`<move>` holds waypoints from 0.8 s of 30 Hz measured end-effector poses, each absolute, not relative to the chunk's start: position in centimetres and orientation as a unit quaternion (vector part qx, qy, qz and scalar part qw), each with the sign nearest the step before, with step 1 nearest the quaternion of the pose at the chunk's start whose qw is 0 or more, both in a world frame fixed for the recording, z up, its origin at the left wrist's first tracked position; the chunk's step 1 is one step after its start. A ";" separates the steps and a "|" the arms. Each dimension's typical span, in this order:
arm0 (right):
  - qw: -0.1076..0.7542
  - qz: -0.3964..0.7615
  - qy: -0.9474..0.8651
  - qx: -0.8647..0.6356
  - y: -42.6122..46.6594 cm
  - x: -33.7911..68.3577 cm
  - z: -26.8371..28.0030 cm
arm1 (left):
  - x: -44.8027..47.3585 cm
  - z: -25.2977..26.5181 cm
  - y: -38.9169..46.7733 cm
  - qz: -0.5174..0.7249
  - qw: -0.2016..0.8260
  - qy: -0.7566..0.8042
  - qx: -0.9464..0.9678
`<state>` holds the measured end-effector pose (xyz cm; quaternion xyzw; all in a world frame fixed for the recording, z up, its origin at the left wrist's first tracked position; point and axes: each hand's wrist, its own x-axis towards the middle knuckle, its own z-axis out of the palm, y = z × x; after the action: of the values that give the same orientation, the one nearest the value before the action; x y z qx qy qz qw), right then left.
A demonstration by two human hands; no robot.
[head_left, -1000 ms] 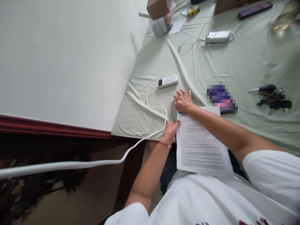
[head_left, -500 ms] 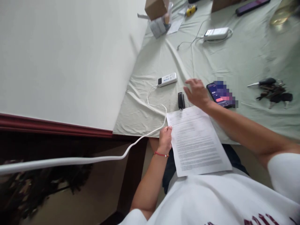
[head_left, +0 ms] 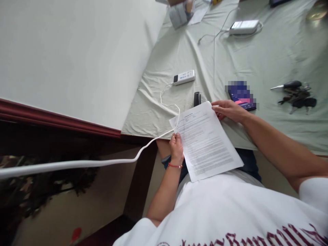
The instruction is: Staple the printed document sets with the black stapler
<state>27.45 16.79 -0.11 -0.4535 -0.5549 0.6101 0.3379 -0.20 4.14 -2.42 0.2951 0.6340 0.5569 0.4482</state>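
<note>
Printed sheets of paper (head_left: 207, 143) lie tilted over my lap and the table's edge, text side up. My left hand (head_left: 176, 147) pinches their left edge, thumb on top. At the top right corner, my right hand (head_left: 228, 110) has its thumb and fingers closed on the paper; some of those fingers are hidden. Just beyond the top edge lies a small black stapler (head_left: 197, 98), its near end covered by the paper. To the right of it, behind my right hand, rests a phone (head_left: 242, 97) with a lit, partly blurred-out screen.
A white cable (head_left: 153, 139) runs from a white power bank (head_left: 183, 77) across the paper's left corner and off left. Keys (head_left: 299, 99) lie at right. Farther back are another white power bank (head_left: 244, 27) and a box (head_left: 179, 15). A wall (head_left: 77, 61) borders the table's left.
My right hand has come down from above the stapler and taken hold of the paper's top right corner. The paper has turned and shifted slightly left, now covering the stapler's near end.
</note>
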 end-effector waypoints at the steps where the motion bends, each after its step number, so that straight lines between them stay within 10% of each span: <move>1: 0.330 0.642 -0.543 -0.429 16.7 27.7 0.0 | -0.1 -2.5 4.1 0.562 0.440 0.633 0.299; 9: 0.321 0.720 -0.486 -0.376 15.9 27.2 -0.5 | 0.8 -2.2 2.8 0.609 0.448 0.579 0.306; 24: 0.394 0.692 -0.465 -0.387 15.9 27.3 -0.5 | 1.5 -2.7 -3.7 0.397 0.771 0.488 0.104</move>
<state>27.26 15.93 -0.54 -0.3874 -0.4649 0.6916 0.3942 1.51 -3.66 -2.74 0.1043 0.4877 0.3967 0.7706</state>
